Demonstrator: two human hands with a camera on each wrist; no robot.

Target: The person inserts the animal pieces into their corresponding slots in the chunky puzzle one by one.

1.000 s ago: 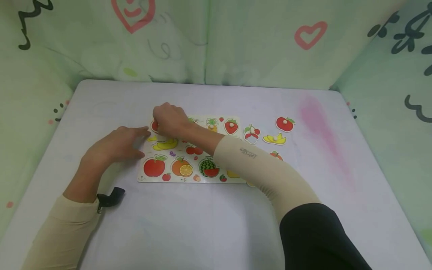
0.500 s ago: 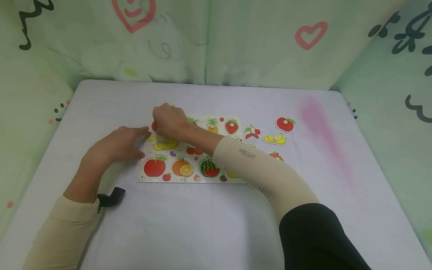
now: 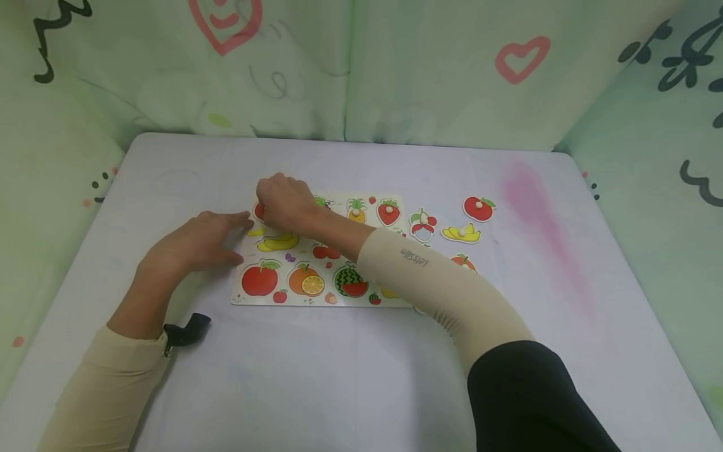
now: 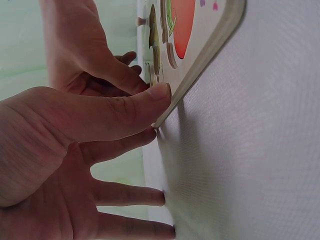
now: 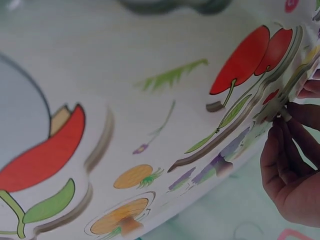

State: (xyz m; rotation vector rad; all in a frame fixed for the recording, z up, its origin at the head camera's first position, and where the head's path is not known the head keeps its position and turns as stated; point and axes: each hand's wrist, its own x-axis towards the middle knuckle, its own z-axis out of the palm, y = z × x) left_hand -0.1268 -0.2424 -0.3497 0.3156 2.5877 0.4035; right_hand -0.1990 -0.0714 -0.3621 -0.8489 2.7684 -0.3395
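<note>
A white wooden fruit puzzle board (image 3: pixel 304 250) lies on the table. My right hand (image 3: pixel 288 201) reaches across to its far left corner. In the right wrist view, thumb and fingers pinch the small knob (image 5: pixel 286 114) of a puzzle piece there; the hand covers most of that piece, and only some red (image 3: pixel 259 211) shows. My left hand (image 3: pixel 194 248) stands at the board's left edge, fingers spread and fairly straight. Its thumb (image 4: pixel 159 93) and index fingertip touch the edge near the corner, while other fingertips rest on the table. Knobbed strawberry (image 3: pixel 388 213) and pineapple (image 3: pixel 356 212) pieces sit along the far row.
Right of the board lie loose pieces: a red apple (image 3: pixel 479 209), bananas (image 3: pixel 462 233), a red-and-green fruit piece (image 3: pixel 423 225) and an orange fruit (image 3: pixel 464 261) partly behind the right sleeve (image 3: pixel 440 282). A black device (image 3: pixel 187 330) is strapped at the left wrist. Printed green curtains (image 3: pixel 429 81) surround the table.
</note>
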